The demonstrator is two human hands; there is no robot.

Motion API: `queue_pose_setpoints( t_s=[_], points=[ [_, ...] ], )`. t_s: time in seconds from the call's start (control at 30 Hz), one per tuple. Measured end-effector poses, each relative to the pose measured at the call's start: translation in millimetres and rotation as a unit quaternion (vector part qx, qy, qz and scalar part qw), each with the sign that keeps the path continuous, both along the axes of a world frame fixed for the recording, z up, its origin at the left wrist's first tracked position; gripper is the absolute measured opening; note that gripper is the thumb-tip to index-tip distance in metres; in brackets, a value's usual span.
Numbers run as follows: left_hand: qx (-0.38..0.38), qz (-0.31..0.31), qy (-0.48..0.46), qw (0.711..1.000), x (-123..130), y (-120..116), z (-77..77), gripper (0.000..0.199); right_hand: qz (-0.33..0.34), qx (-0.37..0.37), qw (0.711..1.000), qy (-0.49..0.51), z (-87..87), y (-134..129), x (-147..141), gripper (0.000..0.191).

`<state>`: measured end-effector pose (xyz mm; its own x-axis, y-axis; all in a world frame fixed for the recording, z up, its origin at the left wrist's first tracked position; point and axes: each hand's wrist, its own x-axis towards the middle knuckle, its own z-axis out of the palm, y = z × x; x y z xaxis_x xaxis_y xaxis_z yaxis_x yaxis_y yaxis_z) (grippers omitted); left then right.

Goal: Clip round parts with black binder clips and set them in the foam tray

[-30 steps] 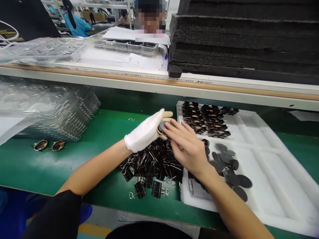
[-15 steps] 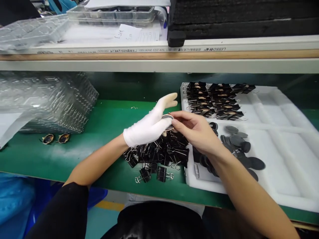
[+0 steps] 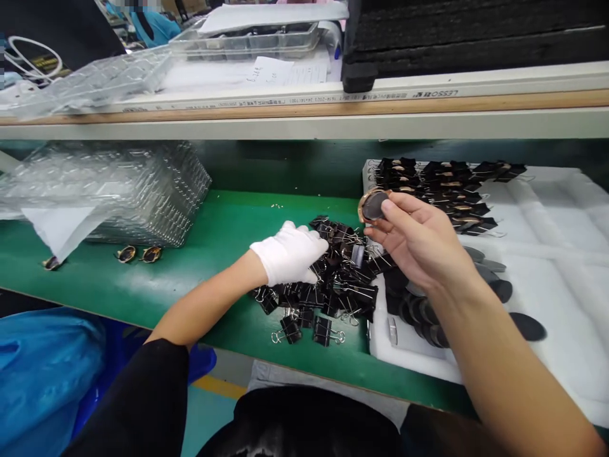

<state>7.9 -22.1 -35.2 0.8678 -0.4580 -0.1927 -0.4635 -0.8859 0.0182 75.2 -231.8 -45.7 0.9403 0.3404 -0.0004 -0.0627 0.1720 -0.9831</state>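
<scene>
My left hand [image 3: 292, 254], in a white glove, rests at the left side of a pile of black binder clips [image 3: 352, 292]. Its fingers stretch over the clips with the thumb apart, and no clip shows clearly between them. Held up above the pile's right side, a round gold-rimmed piece with a dark disc [image 3: 374, 206] is pinched between thumb and fingers of my bare right hand [image 3: 419, 238]. To the right, a white foam tray [image 3: 547, 266] bears rows of clipped gold-edged pieces [image 3: 442, 190]. Loose dark round discs [image 3: 423, 317] lie in its near part, partly behind my right forearm.
Clear plastic trays [image 3: 137, 184] are stacked at the left of the green table [image 3: 228, 222]. Before them lie two gold-rimmed pieces [image 3: 137, 254]. A shelf edge [image 3: 295, 124] crosses above, bearing papers, a plastic tray and a black block [image 3: 476, 44]. A blue bag [image 3: 47, 368] hangs low left.
My left hand has let go of the round piece and moved down onto the binder clips. My right hand has carried the piece up and right. The view has shifted left.
</scene>
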Motion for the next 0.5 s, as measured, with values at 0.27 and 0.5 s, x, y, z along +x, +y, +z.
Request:
queue_pose_setpoints(
  t_s=[0.27, 0.5],
  points=[
    [-0.138, -0.017, 0.04, 0.99, 9, 19, 8.9, 0.012, -0.022, 0.043, 0.994, 0.099, 11.2, -2, -3, 0.016],
    [-0.11, -0.048, 0.103, 0.987, 12, 26, 17.8, 0.024, -0.035, 0.013, 0.992, 0.12, 13.6, -1, -4, 0.042]
  ],
)
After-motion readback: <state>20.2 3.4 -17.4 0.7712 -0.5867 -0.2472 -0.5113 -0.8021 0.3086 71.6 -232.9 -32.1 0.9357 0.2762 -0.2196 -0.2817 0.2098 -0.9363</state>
